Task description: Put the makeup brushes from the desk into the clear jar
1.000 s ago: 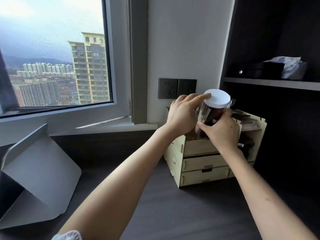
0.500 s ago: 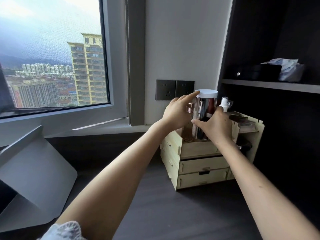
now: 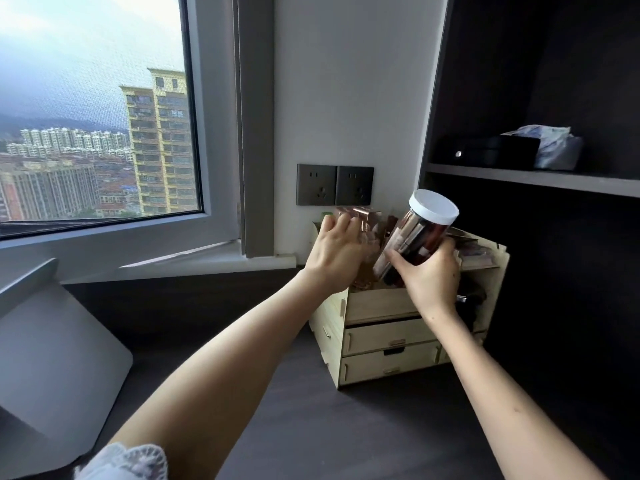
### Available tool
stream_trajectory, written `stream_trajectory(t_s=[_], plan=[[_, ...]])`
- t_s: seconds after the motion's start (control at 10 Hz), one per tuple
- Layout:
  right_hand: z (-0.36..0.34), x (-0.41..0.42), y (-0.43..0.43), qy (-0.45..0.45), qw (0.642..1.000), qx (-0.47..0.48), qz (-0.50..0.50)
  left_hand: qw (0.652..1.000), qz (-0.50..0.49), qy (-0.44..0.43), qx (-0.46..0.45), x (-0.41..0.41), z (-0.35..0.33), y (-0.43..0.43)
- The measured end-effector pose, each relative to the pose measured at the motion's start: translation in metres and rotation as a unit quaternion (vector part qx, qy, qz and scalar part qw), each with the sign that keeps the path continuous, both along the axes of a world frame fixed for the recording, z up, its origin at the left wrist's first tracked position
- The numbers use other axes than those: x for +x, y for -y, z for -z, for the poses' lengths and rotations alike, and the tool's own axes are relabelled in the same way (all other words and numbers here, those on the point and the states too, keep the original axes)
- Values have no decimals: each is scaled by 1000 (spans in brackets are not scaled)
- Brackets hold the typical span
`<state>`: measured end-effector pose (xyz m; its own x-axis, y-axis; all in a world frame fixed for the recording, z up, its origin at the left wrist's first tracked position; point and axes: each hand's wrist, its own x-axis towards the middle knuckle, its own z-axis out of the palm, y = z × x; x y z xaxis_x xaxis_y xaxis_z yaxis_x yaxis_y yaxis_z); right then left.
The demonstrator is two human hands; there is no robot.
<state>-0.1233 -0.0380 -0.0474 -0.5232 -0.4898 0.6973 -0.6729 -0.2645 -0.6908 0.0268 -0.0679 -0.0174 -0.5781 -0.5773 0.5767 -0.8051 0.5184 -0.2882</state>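
The clear jar point(image 3: 420, 233) has a white lid point(image 3: 434, 206) and holds dark makeup brushes with silver ferrules. It is tilted to the right above the top tray of a pale wooden organizer point(image 3: 377, 303). My right hand point(image 3: 427, 277) grips the jar's lower part. My left hand point(image 3: 337, 252) is off the jar, fingers spread, resting on rose-gold items point(image 3: 365, 216) in the organizer's left compartment. Whether it grips any of them I cannot tell.
The organizer has two drawers point(image 3: 391, 336) and stands on a dark desk point(image 3: 329, 427) against the wall, under two sockets point(image 3: 334, 185). A dark shelf unit point(image 3: 533, 176) rises at the right. A grey folded stand point(image 3: 52, 368) sits at the left, below the window.
My left hand has let go of the jar and moved left onto the rose-gold items. The jar, upright half a second ago, now tilts right in my right hand alone.
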Motion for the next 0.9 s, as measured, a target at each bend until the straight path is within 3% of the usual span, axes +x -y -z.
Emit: stream_trajectory(t_s=[0.2, 0.4, 0.5, 0.6, 0.8, 0.9], plan=[[-8, 1, 2, -69, 996, 51, -2, 988, -48, 131, -66, 2, 0, 9], [-3, 14, 9, -148, 974, 169, 33, 970, -52, 206, -114, 14, -6, 9], [5, 18, 7, -155, 964, 201, 82, 973, -45, 198, -113, 20, -4, 6], [6, 19, 8, -155, 960, 208, 105, 987, -11, 137, -83, 28, -2, 2], [6, 25, 1, -148, 960, 219, 93, 997, -27, 46, -49, 50, 2, -11], [8, 31, -12, -179, 969, 100, 137, 998, -41, -14, -43, 68, 2, -23]])
